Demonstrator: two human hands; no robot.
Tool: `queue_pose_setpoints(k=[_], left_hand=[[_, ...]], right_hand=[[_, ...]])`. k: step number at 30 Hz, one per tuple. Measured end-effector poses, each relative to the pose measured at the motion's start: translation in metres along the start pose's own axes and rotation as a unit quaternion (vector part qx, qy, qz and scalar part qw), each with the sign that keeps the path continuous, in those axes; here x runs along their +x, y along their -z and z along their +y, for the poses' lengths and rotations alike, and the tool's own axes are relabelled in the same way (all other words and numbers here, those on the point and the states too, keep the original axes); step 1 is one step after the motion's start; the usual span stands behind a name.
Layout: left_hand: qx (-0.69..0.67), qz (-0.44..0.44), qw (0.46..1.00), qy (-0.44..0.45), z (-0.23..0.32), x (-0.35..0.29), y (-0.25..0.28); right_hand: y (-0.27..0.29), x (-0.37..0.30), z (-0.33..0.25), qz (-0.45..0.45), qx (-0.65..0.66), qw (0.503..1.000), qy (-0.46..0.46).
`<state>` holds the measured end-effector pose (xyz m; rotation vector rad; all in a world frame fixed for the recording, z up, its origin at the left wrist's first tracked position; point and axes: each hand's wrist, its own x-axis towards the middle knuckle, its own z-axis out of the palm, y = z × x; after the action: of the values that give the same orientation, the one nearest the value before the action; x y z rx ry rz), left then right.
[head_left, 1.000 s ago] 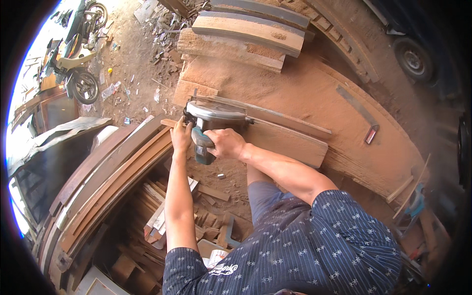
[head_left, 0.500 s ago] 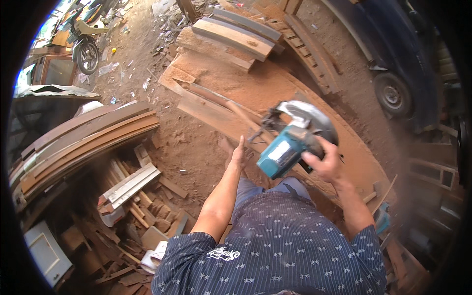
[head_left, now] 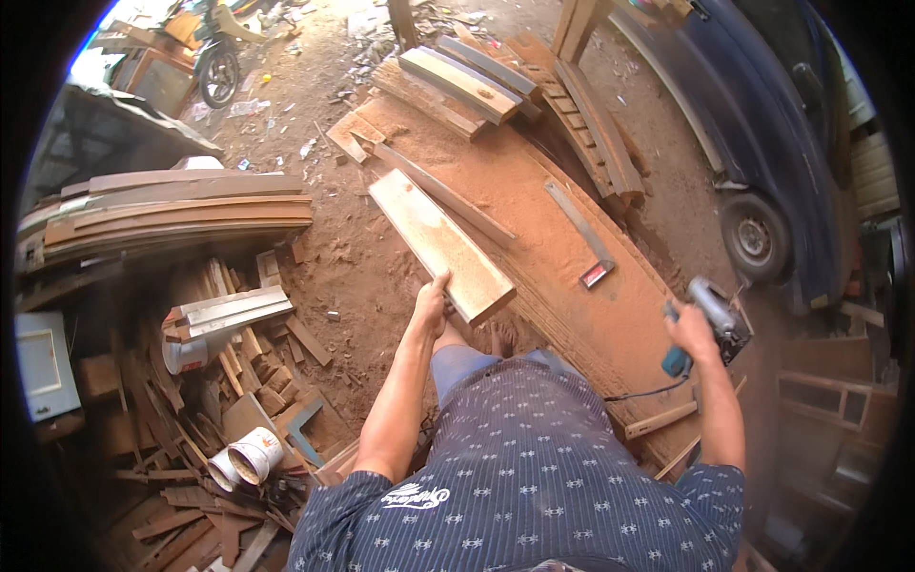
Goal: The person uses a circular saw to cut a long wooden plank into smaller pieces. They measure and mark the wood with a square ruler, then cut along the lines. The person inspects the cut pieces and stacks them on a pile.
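My left hand is closed on the near left edge of a short, pale wooden board, held tilted at the left side of the sawdust-covered bench. At the bench's right end, my right hand grips the handle of a teal and silver circular saw. A dark cord trails from the saw over the near edge. On the bench lies a try square with a thin metal blade, between my two hands. Behind the held board lies a narrow wooden strip.
Thick planks are stacked at the bench's far end. Long boards are piled at left, above scrap wood and white buckets. A dark blue vehicle stands at right, a motorbike at far left.
The saw has moved from in front of my body to the bench's right end in my right hand. My left hand, empty before, now holds the board. The try square has come into sight.
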<state>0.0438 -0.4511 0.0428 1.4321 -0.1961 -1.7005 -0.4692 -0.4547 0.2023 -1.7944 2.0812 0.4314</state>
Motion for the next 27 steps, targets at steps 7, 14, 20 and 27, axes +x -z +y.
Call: queue_pose_setpoints(k=[7,14,20,27], left_hand=[[-0.054,0.016,0.998,0.002,0.097,-0.112,-0.055],[-0.127,0.023,0.989,-0.075,0.148,-0.124,-0.035],[-0.191,0.002,0.980,-0.052,0.172,-0.102,0.004],[-0.149,-0.019,0.988,-0.040,0.183,-0.114,0.013]], right_hand=[[-0.265,0.054,0.084,-0.244,-0.239,0.940,-0.004],[-0.190,0.048,0.017,-0.256,-0.169,0.952,-0.010],[-0.184,0.058,0.010,-0.308,-0.190,0.932,0.004],[-0.194,0.066,0.011,-0.343,-0.226,0.912,0.003]])
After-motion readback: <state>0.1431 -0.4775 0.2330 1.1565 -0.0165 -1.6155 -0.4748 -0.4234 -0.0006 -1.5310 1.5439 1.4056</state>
